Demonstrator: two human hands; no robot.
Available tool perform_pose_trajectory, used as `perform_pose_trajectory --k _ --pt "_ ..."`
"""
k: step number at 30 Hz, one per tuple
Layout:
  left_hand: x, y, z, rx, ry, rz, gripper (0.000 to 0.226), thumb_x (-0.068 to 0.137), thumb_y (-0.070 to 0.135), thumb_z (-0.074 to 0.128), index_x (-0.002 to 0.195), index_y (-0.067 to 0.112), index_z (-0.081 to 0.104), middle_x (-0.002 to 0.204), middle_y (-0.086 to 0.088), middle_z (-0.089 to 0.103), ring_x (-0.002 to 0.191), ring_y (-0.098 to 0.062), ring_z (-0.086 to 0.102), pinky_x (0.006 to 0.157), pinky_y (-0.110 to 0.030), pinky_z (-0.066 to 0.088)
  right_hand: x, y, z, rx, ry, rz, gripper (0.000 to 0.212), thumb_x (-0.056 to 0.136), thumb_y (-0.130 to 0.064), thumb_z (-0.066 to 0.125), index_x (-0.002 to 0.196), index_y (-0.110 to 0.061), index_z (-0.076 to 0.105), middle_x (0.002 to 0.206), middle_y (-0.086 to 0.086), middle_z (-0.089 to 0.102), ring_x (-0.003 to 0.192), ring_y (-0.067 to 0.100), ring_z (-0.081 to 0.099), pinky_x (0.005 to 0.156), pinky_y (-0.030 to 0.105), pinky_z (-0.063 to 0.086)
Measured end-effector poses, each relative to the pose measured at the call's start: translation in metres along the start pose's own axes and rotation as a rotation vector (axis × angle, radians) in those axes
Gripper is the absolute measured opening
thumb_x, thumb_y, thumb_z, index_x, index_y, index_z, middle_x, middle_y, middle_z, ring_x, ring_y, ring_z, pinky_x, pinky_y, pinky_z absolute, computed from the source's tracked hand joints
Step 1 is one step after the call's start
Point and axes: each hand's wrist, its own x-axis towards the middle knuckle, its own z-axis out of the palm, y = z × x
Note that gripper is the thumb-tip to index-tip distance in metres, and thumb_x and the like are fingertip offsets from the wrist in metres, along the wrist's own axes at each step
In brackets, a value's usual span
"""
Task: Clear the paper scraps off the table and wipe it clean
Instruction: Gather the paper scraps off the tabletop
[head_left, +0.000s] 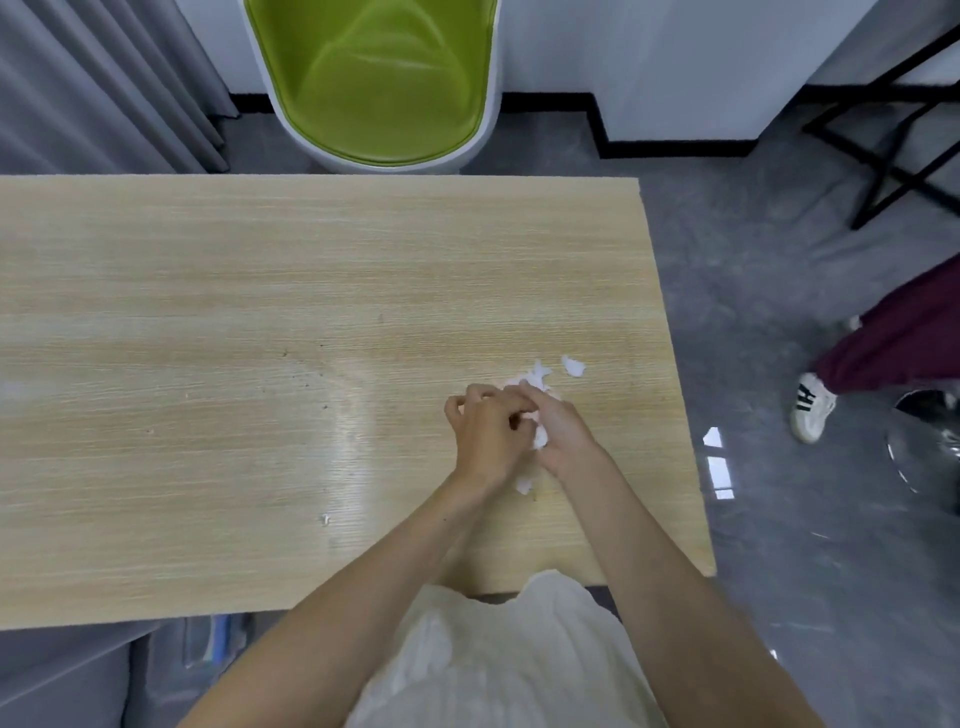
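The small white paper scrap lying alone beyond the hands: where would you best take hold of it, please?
Probably pinch the small white paper scrap by its ragged edge, straight from above; it lies flat and alone on the light wooden table.

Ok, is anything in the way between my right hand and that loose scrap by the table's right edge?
Nothing visible. The loose scrap lies on bare table just beyond the right hand, with a few other scraps beside it.

office-like room, wooden table (260, 312), green chair (379, 78), grey curtain (93, 78)
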Motion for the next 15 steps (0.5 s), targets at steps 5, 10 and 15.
perform_pose_trajectory --k 5,10,15 --pt "0.022 -0.016 -0.003 -0.269 -0.184 -0.071 0.014 0.088 0.026 0.066 0.100 0.033 0.069 0.106 0.015 0.049 0.117 -0.016 0.038 0.104 -0.036 0.034 -0.003 -0.017 -0.023 -0.273 0.349 -0.139 0.009 0.083 -0.013 0.070 0.080 -0.006 0.065 0.071 0.009 0.063 0.049 0.015 0.053 0.043 0.023 0.039" --pt "0.057 -0.026 0.007 0.272 -0.259 0.098 0.064 0.084 0.027 0.070 0.141 0.020 0.041 0.131 -0.008 0.038 0.120 -0.026 0.035 0.095 -0.036 0.042 0.010 -0.040 -0.037 -0.799 0.535 -0.436 0.021 0.085 -0.015 0.067 0.104 -0.008 0.062 0.096 0.005 0.061 0.080 0.021 0.058 0.052 0.012 0.043" --pt "0.074 -0.011 0.025 0.480 -0.368 0.189 0.056 0.085 0.018 0.064 0.136 0.023 0.042 0.125 -0.008 0.038 0.113 -0.026 0.039 0.075 -0.036 0.046 0.036 -0.045 -0.041 -1.173 0.518 -0.515 0.039 0.085 -0.034 0.067 0.116 -0.022 0.046 0.119 0.000 0.057 0.098 0.025 0.058 0.078 0.036 0.048"
